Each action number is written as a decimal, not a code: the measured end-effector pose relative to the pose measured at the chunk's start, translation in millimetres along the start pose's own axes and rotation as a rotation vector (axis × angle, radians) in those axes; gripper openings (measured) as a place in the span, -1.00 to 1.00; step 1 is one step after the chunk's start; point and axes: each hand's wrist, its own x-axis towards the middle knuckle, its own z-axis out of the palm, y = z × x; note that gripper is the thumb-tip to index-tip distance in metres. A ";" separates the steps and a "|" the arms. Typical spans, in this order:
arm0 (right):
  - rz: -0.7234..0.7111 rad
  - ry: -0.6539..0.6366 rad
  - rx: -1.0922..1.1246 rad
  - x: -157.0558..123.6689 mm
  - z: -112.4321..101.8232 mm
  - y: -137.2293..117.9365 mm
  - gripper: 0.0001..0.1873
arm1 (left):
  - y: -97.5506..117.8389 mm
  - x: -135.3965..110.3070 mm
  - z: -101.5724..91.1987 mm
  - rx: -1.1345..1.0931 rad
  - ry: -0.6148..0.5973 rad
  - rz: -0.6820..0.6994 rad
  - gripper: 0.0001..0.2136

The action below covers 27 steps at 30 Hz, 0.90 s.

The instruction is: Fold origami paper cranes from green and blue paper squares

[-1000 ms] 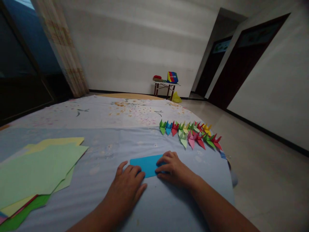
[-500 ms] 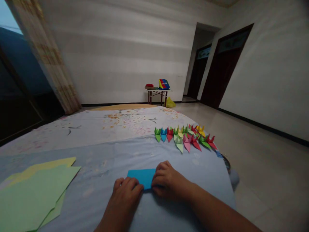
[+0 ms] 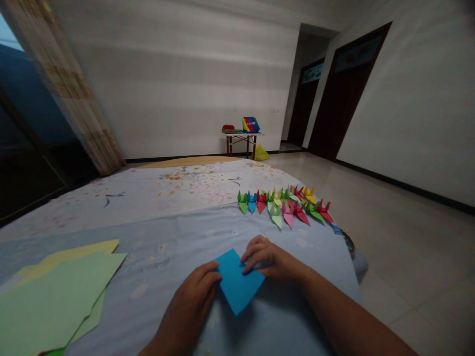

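Note:
A blue paper (image 3: 237, 284), folded, lies on the light blue sheet (image 3: 178, 237) in front of me, turned so one corner points toward me. My left hand (image 3: 193, 304) rests at its left edge with the thumb and fingers on the paper. My right hand (image 3: 269, 259) presses its fingertips on the paper's upper right edge. Both hands hold the paper down against the cloth.
A row of several folded paper cranes (image 3: 284, 205) in many colours stands at the far right of the sheet. A stack of green and yellow paper sheets (image 3: 52, 294) lies at the left. A small table (image 3: 241, 141) stands by the far wall; bare floor (image 3: 401, 237) lies to the right.
The blue paper was a flat rectangle under both hands; it is now rotated to a diamond, and the hands have shifted to its left and upper right edges.

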 end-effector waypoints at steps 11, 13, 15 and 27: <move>0.062 -0.103 0.025 -1.1 4.5 4.9 -0.83 | 17.5 2.4 -10.8 -0.003 -0.188 0.019 -0.82; 0.069 -0.098 0.009 0.5 5.9 3.9 -0.82 | 21.7 4.5 -12.0 -0.043 -0.217 -0.016 -0.86; 0.085 -0.091 -0.006 2.5 8.2 3.1 -0.79 | 23.5 6.3 -10.4 -0.079 -0.235 -0.056 -0.85; 0.436 0.131 0.027 12.7 25.7 -4.3 -0.54 | 19.6 8.4 10.4 -0.189 -0.057 -0.481 -0.46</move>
